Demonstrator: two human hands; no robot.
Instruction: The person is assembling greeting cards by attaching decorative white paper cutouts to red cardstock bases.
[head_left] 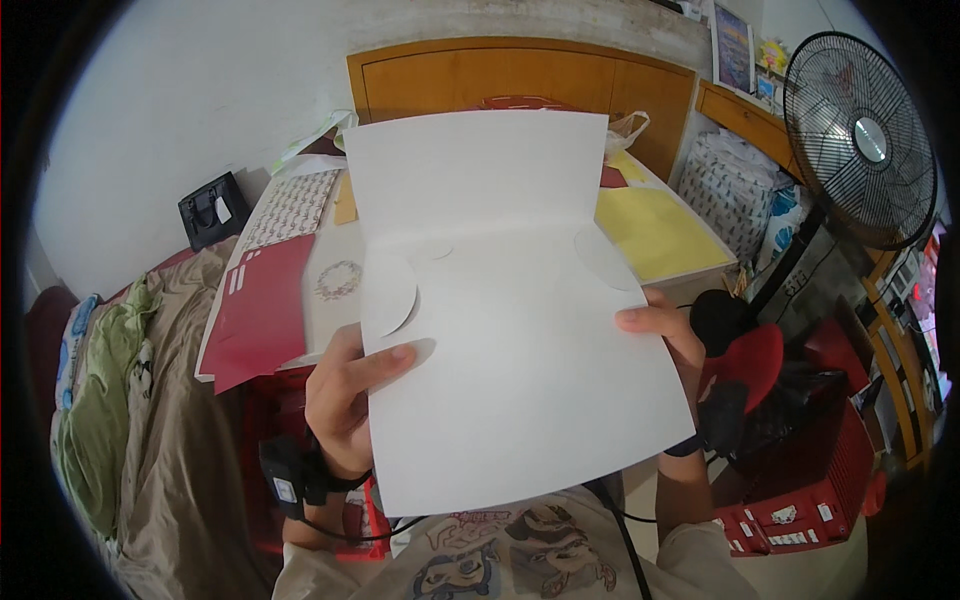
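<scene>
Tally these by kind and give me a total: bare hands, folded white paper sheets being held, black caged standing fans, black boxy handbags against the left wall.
Bare hands: 2 (left hand, right hand)
Folded white paper sheet: 1
Black caged standing fan: 1
Black boxy handbag: 1
Total: 5

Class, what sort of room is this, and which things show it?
Probably a bedroom: rumpled brown bedding at left, a wooden panel like a headboard behind, and a standing fan at right.
</scene>
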